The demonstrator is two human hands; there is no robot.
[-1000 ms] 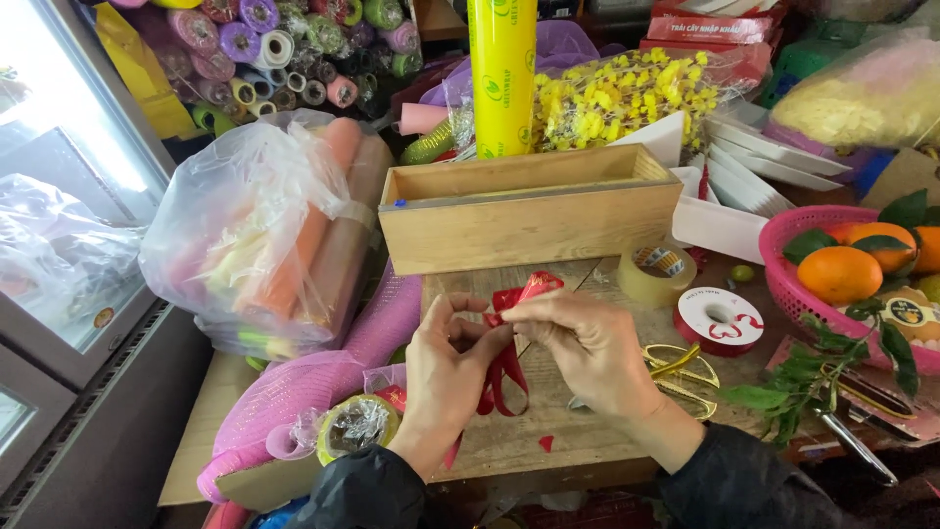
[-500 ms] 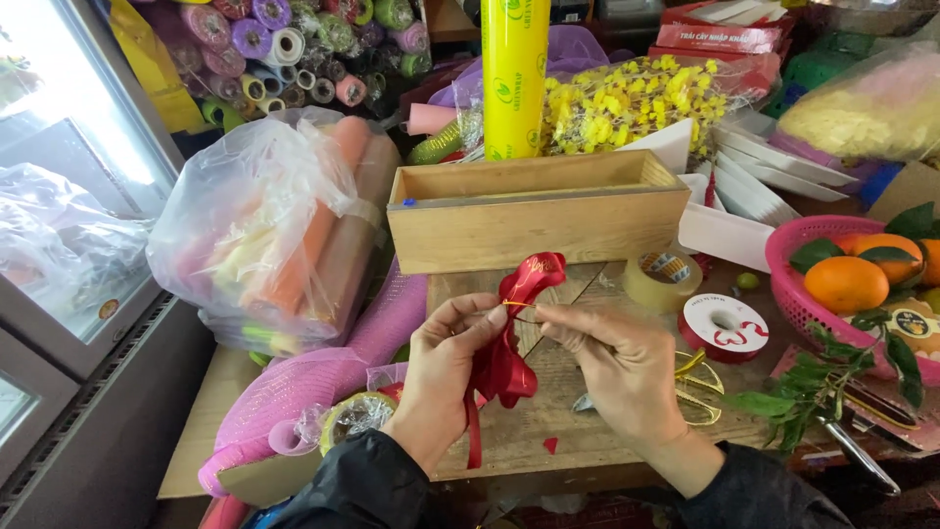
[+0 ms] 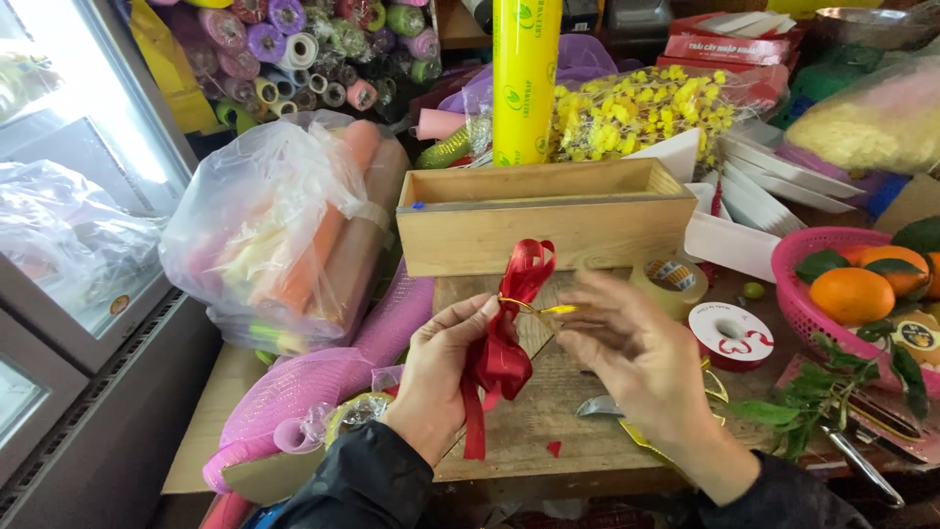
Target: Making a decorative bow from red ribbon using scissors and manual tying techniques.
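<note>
My left hand [image 3: 443, 377] pinches a gathered red ribbon bow [image 3: 507, 338] at its middle, loops standing up and tails hanging down. A thin gold wire tie [image 3: 540, 310] wraps the bow's waist and sticks out to the right. My right hand [image 3: 641, 358] is just right of the bow, fingers spread and blurred, fingertips near the wire's end. Both hands hover over a wooden board [image 3: 548, 431], in front of an open wooden box [image 3: 544, 217].
A clear bag of paper rolls [image 3: 284, 230] and pink mesh [image 3: 304, 392] lie left. A tape roll [image 3: 672, 284], a red ribbon spool [image 3: 730, 335], scissors [image 3: 627, 416], green leaves [image 3: 832, 387] and a pink basket of oranges [image 3: 818, 313] sit right. A yellow film roll [image 3: 526, 78] stands behind.
The ribbon went from loose loops between both hands to a gathered upright bow held in my left hand. My right hand has drawn back slightly to the right along the gold wire.
</note>
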